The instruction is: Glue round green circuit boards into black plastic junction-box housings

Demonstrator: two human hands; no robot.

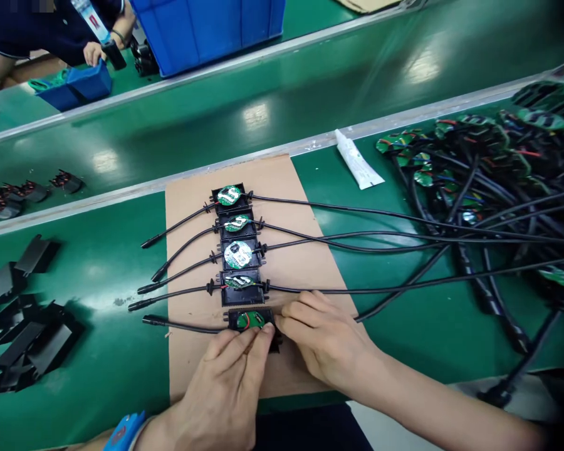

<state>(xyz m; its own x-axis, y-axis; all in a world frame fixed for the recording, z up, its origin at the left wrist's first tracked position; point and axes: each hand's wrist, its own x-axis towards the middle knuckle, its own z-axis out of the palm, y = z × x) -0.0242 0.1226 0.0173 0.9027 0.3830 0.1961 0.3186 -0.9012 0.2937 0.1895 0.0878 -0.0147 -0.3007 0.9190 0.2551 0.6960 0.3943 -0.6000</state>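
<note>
- The nearest black case (234,321) lay on the cardboard sheet (184,351), toward its near edge, and a green circuit board (251,320) was visible inside it.
- The left hand (225,379) had its fingertips close together at the near side of this board — I could not tell if they clamped it or only pressed on it.
- The right hand (331,341) had its thumb and fingers drawn together at the right end of the case; what was between them was hidden, so I could not tell what they clamped.
- A short cable (190,326) went out to the left, and a long cable (397,292) came from behind the right hand.
- Four other cases (239,295) lay in a row beyond, each with a board and cables.
- On the green counter (117,269) there were a white tube (358,164), a pile of cables and boards (498,150) at the right, and black covers (49,344) at the left.
- Across, a co-worker's hand (94,52) was at a small blue bin (91,82) — near a large blue box (207,34).
</note>
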